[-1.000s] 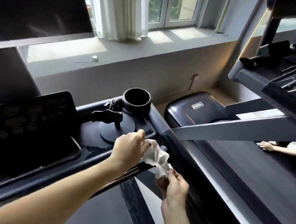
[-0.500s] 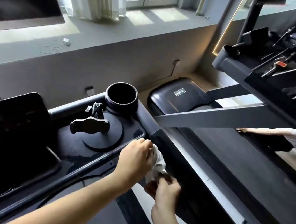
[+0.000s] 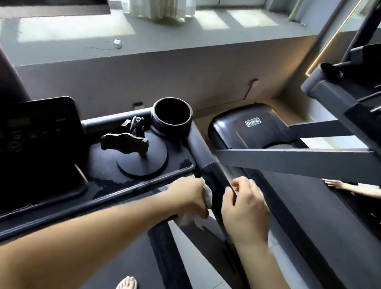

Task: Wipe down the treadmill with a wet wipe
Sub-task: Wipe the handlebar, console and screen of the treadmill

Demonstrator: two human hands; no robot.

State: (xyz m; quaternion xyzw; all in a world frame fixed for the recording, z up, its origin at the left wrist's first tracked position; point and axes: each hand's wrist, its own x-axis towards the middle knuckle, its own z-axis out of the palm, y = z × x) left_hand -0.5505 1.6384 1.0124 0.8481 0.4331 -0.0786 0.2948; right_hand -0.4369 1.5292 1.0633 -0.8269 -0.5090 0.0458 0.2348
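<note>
1. Wet wipe (image 3: 193,218) sat bunched in my left hand (image 3: 186,196) at the treadmill handrail (image 3: 214,174).
2. My right hand (image 3: 245,208) hovered loosely curled, empty.
3. Next, I judged, calls for stroking along the rail.

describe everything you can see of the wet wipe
The wet wipe is white, thin and crumpled. The left hand grips it, so only bunched folds show beside and below the fingers. It sits against the dark handrail at the console tray's right corner. The right hand is close by, not touching it.
</note>
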